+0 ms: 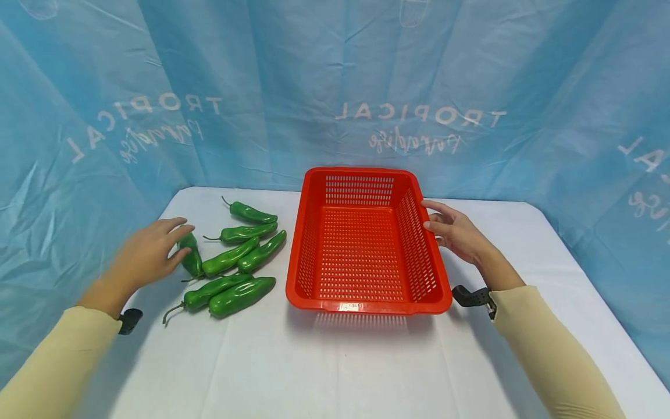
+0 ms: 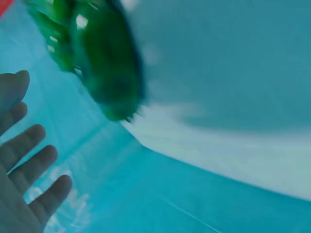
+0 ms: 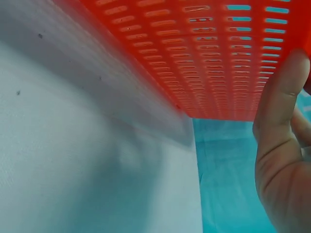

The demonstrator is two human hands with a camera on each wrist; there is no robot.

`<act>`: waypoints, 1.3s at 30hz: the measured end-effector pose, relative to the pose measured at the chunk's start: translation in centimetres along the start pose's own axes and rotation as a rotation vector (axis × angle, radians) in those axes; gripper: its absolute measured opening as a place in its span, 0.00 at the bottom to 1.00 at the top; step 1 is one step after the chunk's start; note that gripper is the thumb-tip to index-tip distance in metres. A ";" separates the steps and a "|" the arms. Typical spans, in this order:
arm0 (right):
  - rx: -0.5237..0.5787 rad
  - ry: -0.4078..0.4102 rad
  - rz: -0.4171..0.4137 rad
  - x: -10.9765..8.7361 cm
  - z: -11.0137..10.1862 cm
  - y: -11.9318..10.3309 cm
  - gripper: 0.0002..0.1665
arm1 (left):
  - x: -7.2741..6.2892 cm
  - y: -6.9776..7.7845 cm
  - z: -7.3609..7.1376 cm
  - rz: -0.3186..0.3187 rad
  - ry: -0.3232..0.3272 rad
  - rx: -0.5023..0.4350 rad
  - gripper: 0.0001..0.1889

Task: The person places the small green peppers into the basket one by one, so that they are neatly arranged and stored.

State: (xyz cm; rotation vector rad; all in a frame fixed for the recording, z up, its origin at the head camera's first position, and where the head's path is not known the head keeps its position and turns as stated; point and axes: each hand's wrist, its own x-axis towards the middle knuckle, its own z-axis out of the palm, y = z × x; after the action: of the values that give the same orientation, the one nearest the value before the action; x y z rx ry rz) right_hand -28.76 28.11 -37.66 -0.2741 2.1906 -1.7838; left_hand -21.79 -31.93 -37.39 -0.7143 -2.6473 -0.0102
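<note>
A red plastic basket [image 1: 361,306] with slotted walls stands on the white-covered table. My right hand [image 1: 454,231] holds its right rim, fingertips on the rim; the right wrist view shows the thumb [image 3: 284,92] against the slotted outer wall. On the left, my left hand [image 1: 149,253] hovers beside a green chili pepper [image 1: 191,256], partly covering it from the head camera. In the left wrist view the left fingers [image 2: 34,162] are spread and hold nothing, apart from the blurred peppers. More green peppers [image 1: 243,297] lie between that hand and the basket.
One pepper [image 1: 252,212] lies farthest back, near the table's rear edge. Blue printed curtains [image 1: 293,87] hang behind the table and at both sides. The white tablecloth [image 1: 314,372] extends in front of the basket.
</note>
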 end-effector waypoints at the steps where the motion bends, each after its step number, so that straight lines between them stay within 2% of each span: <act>1: 0.007 0.001 -0.001 0.0 0.0 0.0 0.40 | -0.1 -0.5 0.0 0.010 -0.002 0.009 0.27; 5: 0.025 -0.001 -0.011 -0.1 0.1 0.1 0.39 | -0.5 -1.7 0.1 0.039 -0.031 0.045 0.27; 10: 0.043 -0.017 -0.020 0.0 0.0 0.2 0.39 | -1.0 -2.2 0.4 0.037 -0.101 0.073 0.31; 16: 0.039 -0.021 -0.006 0.0 -0.1 0.2 0.39 | -1.3 -2.4 1.2 0.049 -0.142 0.095 0.33; 23: 0.044 -0.033 0.003 -0.1 -0.3 0.1 0.40 | -1.1 -2.1 1.9 0.029 -0.243 0.094 0.32; 29: 0.053 -0.029 0.004 -0.1 -0.3 -0.1 0.40 | -0.6 -1.8 1.9 0.040 -0.266 0.098 0.31; 34: 0.053 -0.028 0.012 -0.1 -0.2 -0.1 0.40 | -0.8 -1.7 2.0 0.017 -0.285 0.090 0.31; 39: 0.052 -0.029 0.010 -0.1 -0.2 -0.2 0.40 | -0.9 -1.9 2.1 0.020 -0.250 0.077 0.29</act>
State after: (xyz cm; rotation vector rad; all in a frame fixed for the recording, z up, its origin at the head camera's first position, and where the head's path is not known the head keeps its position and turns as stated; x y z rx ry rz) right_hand -28.70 28.32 -37.42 -0.2744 2.1192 -1.8165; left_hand -22.76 -33.78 -39.45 -0.7603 -2.8582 0.1985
